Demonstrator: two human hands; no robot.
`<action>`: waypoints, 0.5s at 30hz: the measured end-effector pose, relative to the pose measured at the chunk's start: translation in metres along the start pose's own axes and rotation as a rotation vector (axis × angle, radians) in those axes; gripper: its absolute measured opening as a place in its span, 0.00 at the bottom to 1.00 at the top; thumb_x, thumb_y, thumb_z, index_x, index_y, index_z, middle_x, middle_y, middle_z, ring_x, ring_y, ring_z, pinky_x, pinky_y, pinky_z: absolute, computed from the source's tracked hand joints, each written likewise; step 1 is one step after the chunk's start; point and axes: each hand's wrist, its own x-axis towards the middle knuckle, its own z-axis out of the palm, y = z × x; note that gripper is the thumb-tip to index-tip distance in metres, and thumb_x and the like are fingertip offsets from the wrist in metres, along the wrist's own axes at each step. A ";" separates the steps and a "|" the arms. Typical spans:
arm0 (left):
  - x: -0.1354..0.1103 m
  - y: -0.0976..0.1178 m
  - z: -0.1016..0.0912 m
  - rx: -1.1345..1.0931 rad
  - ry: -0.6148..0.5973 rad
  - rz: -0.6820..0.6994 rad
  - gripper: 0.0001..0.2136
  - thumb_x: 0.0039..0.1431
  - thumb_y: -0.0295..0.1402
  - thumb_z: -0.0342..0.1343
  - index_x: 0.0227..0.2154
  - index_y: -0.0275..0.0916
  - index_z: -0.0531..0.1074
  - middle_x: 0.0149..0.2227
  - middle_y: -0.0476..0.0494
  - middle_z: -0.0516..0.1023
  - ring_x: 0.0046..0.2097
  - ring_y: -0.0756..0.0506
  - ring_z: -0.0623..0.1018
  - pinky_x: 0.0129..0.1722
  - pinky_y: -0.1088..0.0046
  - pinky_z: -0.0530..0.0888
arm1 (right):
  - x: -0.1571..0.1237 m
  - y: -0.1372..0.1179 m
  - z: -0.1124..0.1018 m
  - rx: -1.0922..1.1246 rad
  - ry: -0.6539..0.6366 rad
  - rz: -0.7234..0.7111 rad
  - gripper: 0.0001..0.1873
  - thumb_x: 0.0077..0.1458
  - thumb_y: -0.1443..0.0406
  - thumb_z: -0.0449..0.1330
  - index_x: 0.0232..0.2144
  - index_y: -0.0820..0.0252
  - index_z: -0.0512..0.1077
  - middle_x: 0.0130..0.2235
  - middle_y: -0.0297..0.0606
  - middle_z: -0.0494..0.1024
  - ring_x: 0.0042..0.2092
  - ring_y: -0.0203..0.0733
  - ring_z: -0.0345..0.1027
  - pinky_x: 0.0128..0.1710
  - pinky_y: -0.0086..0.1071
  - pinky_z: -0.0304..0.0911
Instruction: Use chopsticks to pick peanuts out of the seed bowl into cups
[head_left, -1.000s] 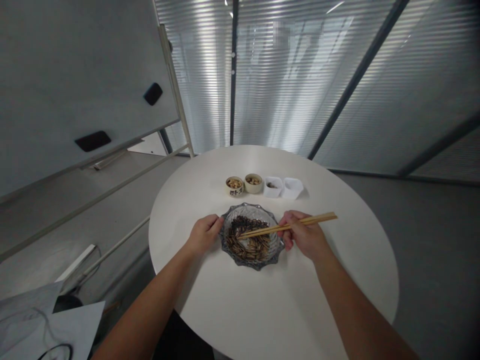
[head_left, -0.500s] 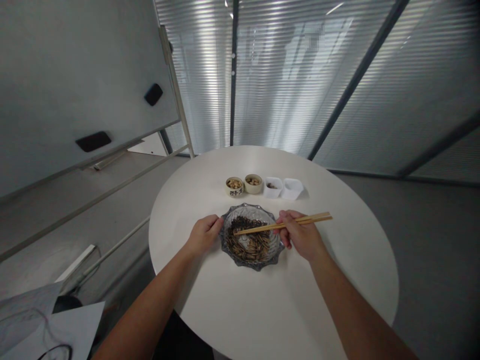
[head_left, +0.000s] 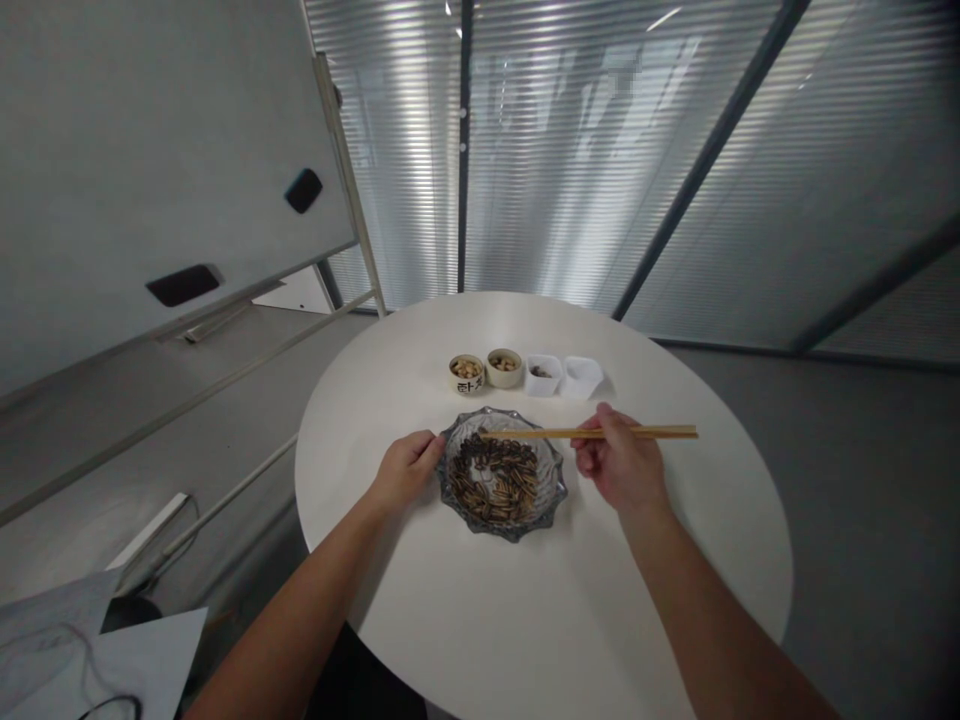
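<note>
A scalloped glass bowl (head_left: 555, 492) stands on the round white table, with many small dark and brown striped pieces, perhaps seeds (head_left: 514, 487), spread over its bottom. My left hand (head_left: 409, 468) grips the bowl's left rim between thumb and fingers. My right hand (head_left: 621, 458), to the right of the bowl, is closed around a pair of wooden chopsticks (head_left: 544, 433). The chopsticks lie nearly level across the bowl, their tips over the dark pieces at its far left. Whether anything is pinched between the tips is too small to tell.
Behind the bowl stand two small cream cups, a left one (head_left: 466, 386) and a right one (head_left: 504, 378), with pale nut-like pieces. Beside them are a white dish (head_left: 543, 385) with a few dark bits and another white dish (head_left: 583, 380). A whiteboard (head_left: 172, 130) stands left of the table (head_left: 480, 620).
My right hand has moved right and slightly away from me. The chopstick tips have shifted toward the bowl's far side, and the sticks lie more level. My left hand stays on the rim.
</note>
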 end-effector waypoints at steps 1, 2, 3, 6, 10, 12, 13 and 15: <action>0.000 0.000 0.000 -0.002 0.003 0.000 0.22 0.67 0.49 0.47 0.21 0.40 0.62 0.23 0.51 0.63 0.29 0.49 0.64 0.29 0.71 0.59 | 0.003 -0.001 -0.003 0.029 0.028 -0.022 0.23 0.54 0.47 0.67 0.24 0.58 0.70 0.17 0.34 0.75 0.12 0.32 0.60 0.08 0.24 0.54; 0.000 -0.001 0.000 -0.003 0.004 0.001 0.22 0.67 0.49 0.47 0.21 0.40 0.62 0.23 0.51 0.63 0.29 0.49 0.63 0.29 0.71 0.59 | 0.007 -0.002 -0.006 0.057 0.060 -0.045 0.23 0.55 0.47 0.67 0.24 0.58 0.70 0.18 0.33 0.75 0.13 0.32 0.61 0.09 0.23 0.54; 0.000 -0.001 0.000 -0.002 0.005 0.004 0.22 0.67 0.49 0.47 0.21 0.40 0.62 0.23 0.51 0.63 0.29 0.49 0.63 0.29 0.71 0.59 | 0.011 -0.002 -0.010 0.083 0.099 -0.069 0.22 0.55 0.47 0.67 0.24 0.57 0.69 0.18 0.33 0.75 0.13 0.32 0.62 0.10 0.23 0.55; 0.000 -0.002 0.001 0.003 0.002 0.011 0.22 0.67 0.49 0.47 0.21 0.40 0.62 0.23 0.51 0.63 0.29 0.49 0.64 0.29 0.72 0.59 | 0.026 -0.004 -0.022 0.147 0.248 -0.132 0.21 0.56 0.48 0.66 0.25 0.58 0.69 0.19 0.31 0.75 0.15 0.32 0.65 0.12 0.23 0.58; 0.000 -0.003 0.002 -0.009 0.000 0.003 0.22 0.67 0.49 0.47 0.21 0.40 0.62 0.23 0.52 0.62 0.29 0.49 0.64 0.29 0.72 0.59 | 0.048 -0.004 -0.032 0.186 0.426 -0.186 0.20 0.61 0.51 0.61 0.25 0.59 0.69 0.18 0.31 0.74 0.16 0.32 0.65 0.13 0.23 0.60; 0.000 -0.003 0.002 -0.007 -0.002 0.004 0.22 0.67 0.49 0.47 0.21 0.40 0.62 0.23 0.52 0.62 0.29 0.49 0.63 0.29 0.72 0.59 | 0.056 -0.002 -0.032 0.150 0.463 -0.212 0.20 0.63 0.52 0.59 0.25 0.60 0.69 0.18 0.32 0.74 0.15 0.32 0.64 0.13 0.24 0.61; 0.000 -0.003 0.001 -0.004 -0.001 0.006 0.22 0.67 0.49 0.47 0.21 0.40 0.61 0.23 0.52 0.62 0.29 0.49 0.63 0.29 0.72 0.59 | 0.059 0.000 -0.032 0.120 0.472 -0.223 0.20 0.63 0.52 0.59 0.25 0.60 0.69 0.18 0.33 0.75 0.14 0.32 0.64 0.13 0.24 0.62; 0.000 -0.002 0.001 0.002 -0.006 0.006 0.22 0.67 0.49 0.47 0.22 0.40 0.61 0.24 0.52 0.62 0.29 0.49 0.63 0.30 0.72 0.59 | 0.061 0.004 -0.030 0.055 0.462 -0.233 0.20 0.61 0.51 0.60 0.25 0.60 0.69 0.18 0.32 0.75 0.14 0.32 0.63 0.12 0.25 0.62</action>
